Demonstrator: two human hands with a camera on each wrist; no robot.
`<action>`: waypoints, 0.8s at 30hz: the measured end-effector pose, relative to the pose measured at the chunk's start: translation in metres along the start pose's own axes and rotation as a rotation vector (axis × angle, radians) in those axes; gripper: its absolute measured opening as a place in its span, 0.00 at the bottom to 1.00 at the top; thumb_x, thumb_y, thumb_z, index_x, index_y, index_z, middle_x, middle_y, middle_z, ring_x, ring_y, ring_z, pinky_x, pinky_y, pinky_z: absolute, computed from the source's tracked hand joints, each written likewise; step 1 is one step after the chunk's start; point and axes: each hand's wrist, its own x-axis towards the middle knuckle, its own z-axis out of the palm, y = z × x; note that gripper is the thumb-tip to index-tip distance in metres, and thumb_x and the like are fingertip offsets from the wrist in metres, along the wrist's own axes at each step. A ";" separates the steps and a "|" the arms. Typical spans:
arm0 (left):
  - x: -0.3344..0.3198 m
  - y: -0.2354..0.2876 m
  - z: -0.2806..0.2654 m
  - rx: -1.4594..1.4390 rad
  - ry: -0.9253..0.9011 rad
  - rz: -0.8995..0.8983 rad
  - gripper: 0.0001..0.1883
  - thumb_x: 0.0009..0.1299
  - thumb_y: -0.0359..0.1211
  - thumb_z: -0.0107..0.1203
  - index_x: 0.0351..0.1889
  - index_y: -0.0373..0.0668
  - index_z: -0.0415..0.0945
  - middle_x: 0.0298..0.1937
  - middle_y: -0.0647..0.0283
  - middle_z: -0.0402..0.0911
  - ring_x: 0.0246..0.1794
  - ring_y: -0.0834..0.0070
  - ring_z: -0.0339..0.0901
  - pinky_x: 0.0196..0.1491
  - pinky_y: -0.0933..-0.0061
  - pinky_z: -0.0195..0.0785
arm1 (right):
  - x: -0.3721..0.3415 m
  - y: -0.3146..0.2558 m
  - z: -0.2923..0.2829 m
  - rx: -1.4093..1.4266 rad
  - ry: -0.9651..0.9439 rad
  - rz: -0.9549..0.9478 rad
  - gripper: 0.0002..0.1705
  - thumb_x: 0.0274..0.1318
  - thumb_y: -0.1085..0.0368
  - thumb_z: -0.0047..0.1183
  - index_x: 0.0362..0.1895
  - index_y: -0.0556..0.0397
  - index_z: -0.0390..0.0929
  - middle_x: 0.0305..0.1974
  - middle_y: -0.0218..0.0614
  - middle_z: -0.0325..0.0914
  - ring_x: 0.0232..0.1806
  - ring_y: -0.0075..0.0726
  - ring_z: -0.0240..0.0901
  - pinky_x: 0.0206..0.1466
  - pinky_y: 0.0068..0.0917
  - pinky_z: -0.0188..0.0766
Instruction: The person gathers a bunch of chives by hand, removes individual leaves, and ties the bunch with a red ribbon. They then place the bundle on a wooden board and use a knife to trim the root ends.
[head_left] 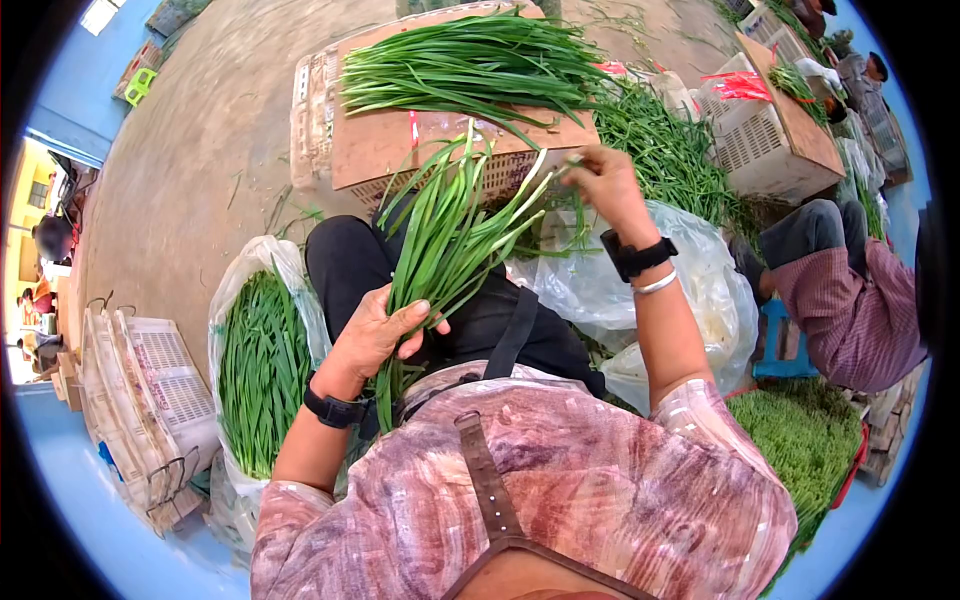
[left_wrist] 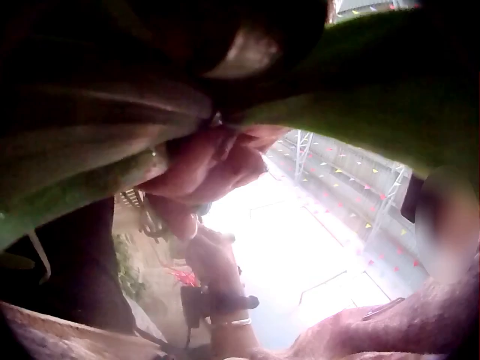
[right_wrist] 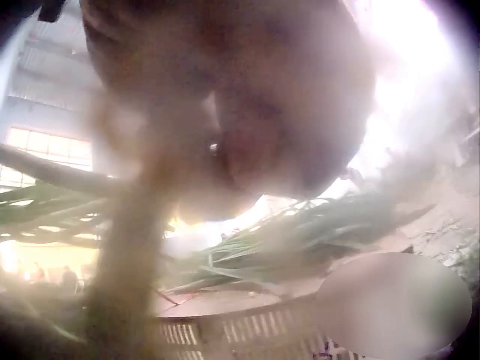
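Green bunch [head_left: 440, 230]: one, before the crate [head_left: 313, 140], gripped in the left hand [head_left: 378, 332]. Stalk [head_left: 546, 184]: pale, before the crate's right corner, pinched, we judge, by the right hand [head_left: 606, 185]. Handling: we would grip the bunch firmly without bruising and draw stalks out lengthwise.

In my left hand [head_left: 385, 325] I grip a loose bunch of long green leaves [head_left: 440, 230]. Its paler stem ends fan upward, the rightmost meeting my right hand's [head_left: 605, 185] pinched fingertips.
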 end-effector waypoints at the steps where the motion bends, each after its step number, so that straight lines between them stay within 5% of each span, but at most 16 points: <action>1: 0.000 -0.001 -0.002 0.000 -0.006 -0.009 0.19 0.70 0.40 0.52 0.51 0.34 0.70 0.32 0.58 0.80 0.14 0.87 0.61 0.19 0.87 0.56 | 0.009 0.016 -0.012 0.001 0.096 -0.015 0.10 0.48 0.75 0.52 0.38 0.60 0.78 0.25 0.30 0.78 0.17 0.15 0.64 0.19 0.13 0.59; 4: -0.002 -0.001 -0.003 -0.012 -0.017 -0.018 0.18 0.70 0.40 0.54 0.49 0.35 0.71 0.31 0.59 0.79 0.14 0.87 0.61 0.18 0.87 0.56 | 0.016 0.027 -0.043 0.082 0.294 0.027 0.10 0.53 0.72 0.52 0.41 0.60 0.77 0.27 0.29 0.77 0.18 0.15 0.64 0.19 0.12 0.60; 7: -0.001 0.000 0.004 0.083 0.058 -0.043 0.16 0.67 0.39 0.57 0.43 0.35 0.73 0.27 0.63 0.77 0.14 0.87 0.61 0.18 0.86 0.54 | 0.004 -0.006 -0.050 0.470 0.110 0.104 0.12 0.57 0.64 0.55 0.43 0.58 0.75 0.28 0.28 0.76 0.18 0.16 0.65 0.19 0.12 0.59; 10: 0.003 0.001 0.009 0.200 0.058 -0.082 0.14 0.67 0.37 0.58 0.42 0.35 0.73 0.27 0.66 0.77 0.17 0.87 0.64 0.21 0.86 0.57 | -0.004 -0.051 -0.018 0.319 -0.054 0.249 0.13 0.57 0.62 0.56 0.41 0.57 0.75 0.28 0.28 0.75 0.19 0.16 0.66 0.20 0.13 0.60; 14: 0.005 -0.002 0.012 0.406 0.010 0.019 0.18 0.66 0.36 0.59 0.50 0.36 0.73 0.28 0.70 0.76 0.23 0.88 0.66 0.27 0.84 0.61 | 0.012 -0.025 0.022 0.021 -0.239 0.025 0.11 0.56 0.62 0.56 0.41 0.55 0.77 0.27 0.27 0.75 0.21 0.17 0.68 0.21 0.13 0.61; 16: 0.004 -0.005 0.011 0.442 -0.004 0.168 0.21 0.66 0.35 0.60 0.55 0.38 0.71 0.28 0.71 0.76 0.26 0.88 0.66 0.29 0.84 0.61 | 0.010 -0.024 0.027 0.308 -0.312 0.160 0.09 0.58 0.66 0.54 0.41 0.56 0.79 0.27 0.27 0.75 0.22 0.16 0.67 0.21 0.12 0.61; 18: -0.001 0.000 0.008 0.337 0.023 0.070 0.24 0.66 0.38 0.59 0.59 0.41 0.70 0.27 0.71 0.74 0.23 0.89 0.64 0.26 0.86 0.59 | 0.011 -0.024 0.023 0.379 -0.318 0.095 0.08 0.59 0.68 0.52 0.41 0.56 0.80 0.26 0.26 0.75 0.20 0.16 0.66 0.20 0.11 0.60; 24: -0.004 0.005 0.005 0.117 0.023 -0.092 0.26 0.68 0.45 0.57 0.61 0.44 0.69 0.24 0.71 0.70 0.19 0.90 0.59 0.21 0.89 0.52 | 0.017 -0.015 -0.005 0.453 0.069 0.085 0.09 0.62 0.69 0.47 0.37 0.61 0.79 0.21 0.25 0.74 0.15 0.14 0.61 0.17 0.11 0.57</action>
